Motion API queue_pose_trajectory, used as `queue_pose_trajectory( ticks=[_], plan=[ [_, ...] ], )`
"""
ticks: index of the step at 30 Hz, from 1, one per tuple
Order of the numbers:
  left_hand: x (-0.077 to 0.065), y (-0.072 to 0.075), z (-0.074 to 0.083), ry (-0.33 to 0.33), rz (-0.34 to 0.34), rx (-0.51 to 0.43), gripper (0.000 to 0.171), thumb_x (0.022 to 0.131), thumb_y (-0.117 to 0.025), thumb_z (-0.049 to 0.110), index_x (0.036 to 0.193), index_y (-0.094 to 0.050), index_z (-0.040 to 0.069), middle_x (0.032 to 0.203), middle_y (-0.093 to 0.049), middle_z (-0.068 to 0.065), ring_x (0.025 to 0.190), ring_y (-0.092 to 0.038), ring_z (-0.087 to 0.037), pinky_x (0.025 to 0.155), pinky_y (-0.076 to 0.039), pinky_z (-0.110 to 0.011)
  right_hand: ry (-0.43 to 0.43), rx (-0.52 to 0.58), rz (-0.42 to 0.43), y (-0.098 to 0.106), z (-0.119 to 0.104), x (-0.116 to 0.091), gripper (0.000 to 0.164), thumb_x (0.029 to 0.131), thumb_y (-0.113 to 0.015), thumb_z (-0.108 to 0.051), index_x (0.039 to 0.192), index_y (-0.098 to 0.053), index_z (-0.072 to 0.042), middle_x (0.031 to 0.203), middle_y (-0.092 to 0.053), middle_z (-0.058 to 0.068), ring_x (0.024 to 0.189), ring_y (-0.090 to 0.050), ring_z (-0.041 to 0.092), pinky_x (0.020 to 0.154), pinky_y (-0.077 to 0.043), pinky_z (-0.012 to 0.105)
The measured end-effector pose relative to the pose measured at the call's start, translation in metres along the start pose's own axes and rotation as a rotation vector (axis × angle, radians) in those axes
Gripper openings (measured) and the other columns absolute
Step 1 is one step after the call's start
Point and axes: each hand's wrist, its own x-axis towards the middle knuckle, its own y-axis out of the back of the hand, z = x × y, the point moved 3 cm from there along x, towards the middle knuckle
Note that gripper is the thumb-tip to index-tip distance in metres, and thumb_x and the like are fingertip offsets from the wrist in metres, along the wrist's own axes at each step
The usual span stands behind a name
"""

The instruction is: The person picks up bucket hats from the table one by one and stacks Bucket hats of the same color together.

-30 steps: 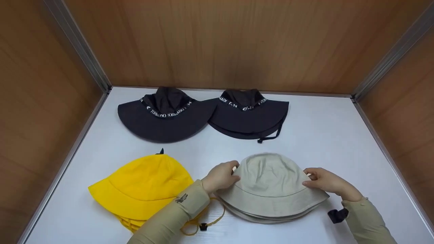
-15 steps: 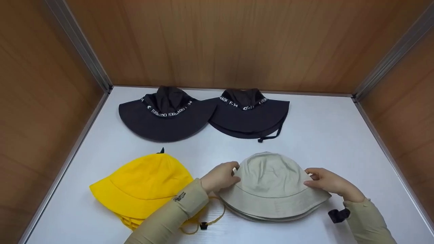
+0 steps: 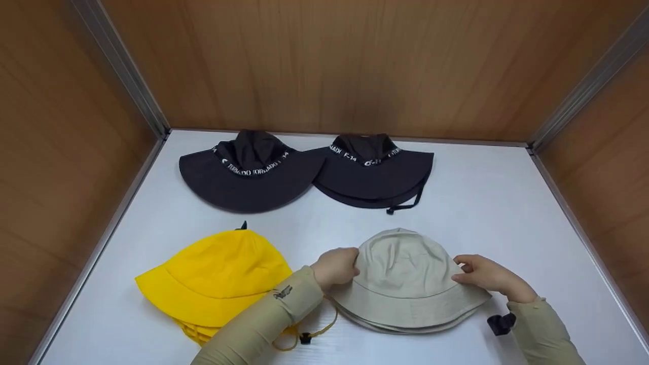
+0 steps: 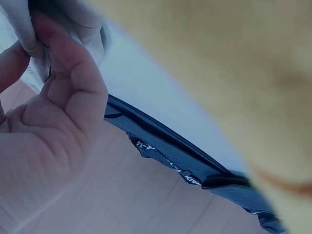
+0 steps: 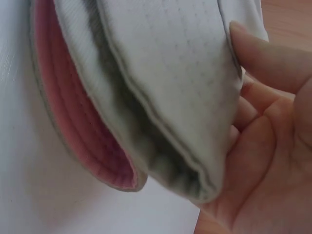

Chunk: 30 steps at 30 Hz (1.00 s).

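A beige bucket hat (image 3: pixel 405 266) lies at the front right of the white table, its brim toward the person. More brims show beneath it, one with a pink underside (image 5: pixel 80 117) in the right wrist view. My left hand (image 3: pixel 336 266) pinches the hat's left side where crown meets brim; the left wrist view shows fabric between thumb and curled fingers. At the opposite side my right hand (image 3: pixel 489 278) holds the hat, thumb in front and fingers behind the brim. The fingertips behind the fabric are hidden.
Yellow bucket hats (image 3: pixel 218 268) lie stacked at the front left, partly under the left sleeve, with a yellow cord and black toggle (image 3: pixel 305 338) beside them. Two dark brimmed hats (image 3: pixel 248 190) (image 3: pixel 372 177) overlap at the back. Wooden panels (image 3: pixel 334 66) enclose the table.
My left hand has turned and closed in on the hat's side, so the gap between thumb and fingers no longer shows. My right hand has shifted slightly. The hats stay nearly in place.
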Motion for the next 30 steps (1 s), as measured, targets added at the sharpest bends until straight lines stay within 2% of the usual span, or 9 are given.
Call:
queue_pose_trajectory(
  ticks=[4,10,15,17,20,23,30],
  plan=[
    [0.001,-0.004,0.000,0.032,-0.018,-0.001,0.025,0.090,-0.061,0.016,0.112,-0.063,0.005,0.102,-0.068,-0.009,0.092,-0.065,-0.022,0.082,-0.052,-0.035,-0.023,-0.034,0.030,-0.001,0.002,0.002,0.029,0.090,-0.063,-0.017,0.109,-0.056,0.003,0.086,-0.065,0.009,0.074,-0.054,0.017,0.066,-0.044,0.033],
    [0.000,-0.004,0.000,0.029,-0.008,-0.013,0.021,0.090,-0.060,0.015,0.108,-0.064,0.005,0.097,-0.069,-0.008,0.088,-0.065,-0.020,0.080,-0.053,-0.034,-0.048,-0.035,0.069,-0.004,0.004,0.003,0.028,0.089,-0.065,-0.018,0.108,-0.056,0.002,0.079,-0.060,0.005,0.069,-0.049,0.016,0.063,-0.041,0.031],
    [0.000,-0.004,0.000,0.019,0.013,0.010,0.018,0.089,-0.061,0.015,0.103,-0.064,0.004,0.090,-0.068,-0.008,0.080,-0.064,-0.019,0.074,-0.053,-0.033,-0.065,-0.093,0.168,-0.007,0.002,0.003,0.027,0.086,-0.068,-0.018,0.102,-0.059,0.001,0.074,-0.057,0.003,0.065,-0.048,0.015,0.059,-0.040,0.030],
    [0.000,-0.005,0.000,0.021,0.021,0.030,0.024,0.089,-0.062,0.016,0.108,-0.063,0.002,0.093,-0.069,-0.011,0.082,-0.065,-0.021,0.075,-0.054,-0.033,-0.062,-0.155,0.217,-0.008,-0.001,0.002,0.025,0.084,-0.070,-0.019,0.097,-0.060,0.000,0.074,-0.058,0.003,0.065,-0.049,0.015,0.058,-0.041,0.030],
    [0.001,-0.004,0.000,0.033,0.025,0.063,0.040,0.088,-0.062,0.018,0.121,-0.056,-0.003,0.104,-0.067,-0.016,0.094,-0.065,-0.026,0.082,-0.053,-0.036,-0.058,-0.240,0.268,-0.010,-0.006,0.001,0.024,0.082,-0.071,-0.020,0.092,-0.059,-0.001,0.074,-0.059,0.004,0.064,-0.050,0.015,0.057,-0.042,0.030],
    [0.000,-0.003,0.000,0.029,0.039,0.087,0.046,0.087,-0.063,0.019,0.124,-0.052,-0.005,0.103,-0.066,-0.018,0.094,-0.065,-0.027,0.080,-0.054,-0.038,-0.047,-0.291,0.301,-0.011,-0.011,0.001,0.022,0.080,-0.072,-0.016,0.089,-0.058,-0.003,0.071,-0.055,0.002,0.061,-0.048,0.015,0.054,-0.040,0.029],
    [-0.003,0.000,0.003,-0.030,0.083,0.064,0.027,0.083,-0.062,0.011,0.108,-0.061,0.000,0.082,-0.063,-0.009,0.071,-0.058,-0.018,0.066,-0.052,-0.033,-0.024,-0.292,0.323,-0.014,-0.018,0.005,0.016,0.077,-0.070,-0.007,0.082,-0.055,-0.006,0.067,-0.050,0.001,0.057,-0.045,0.013,0.050,-0.038,0.026]
  ],
)
